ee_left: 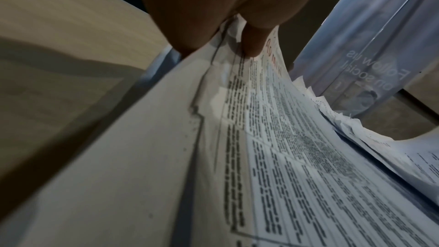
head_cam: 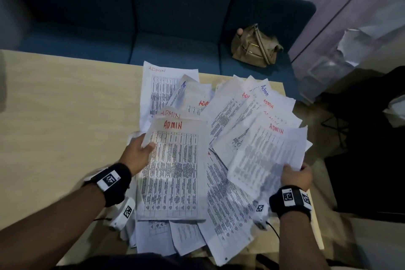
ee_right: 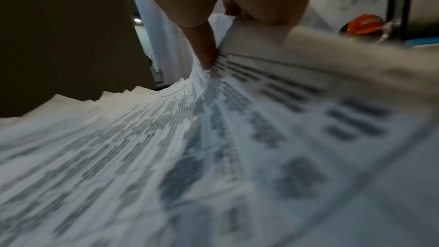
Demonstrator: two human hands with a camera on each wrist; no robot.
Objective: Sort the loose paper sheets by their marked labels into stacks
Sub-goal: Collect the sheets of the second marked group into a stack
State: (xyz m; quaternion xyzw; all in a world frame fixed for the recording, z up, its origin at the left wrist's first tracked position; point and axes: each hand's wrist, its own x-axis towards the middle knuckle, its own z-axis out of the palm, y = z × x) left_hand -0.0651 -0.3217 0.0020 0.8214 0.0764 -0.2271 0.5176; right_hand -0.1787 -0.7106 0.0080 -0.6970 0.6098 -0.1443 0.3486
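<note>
Hands (head_cam: 137, 152) (head_cam: 295, 176) gripping two ADMIN sheets (head_cam: 173, 160) (head_cam: 263, 155)

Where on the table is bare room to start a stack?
The table's left half is bare wood, bordered by the sofa behind and the paper pile on the right. The right half is crowded with overlapping sheets out to its edge, where both hands grip sheets.

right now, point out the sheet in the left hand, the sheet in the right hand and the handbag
left-hand sheet (head_cam: 173, 171), head view, middle of its printed table
right-hand sheet (head_cam: 263, 160), head view, centre of its blurred text
handbag (head_cam: 255, 47), head view, middle of its tan body
</note>
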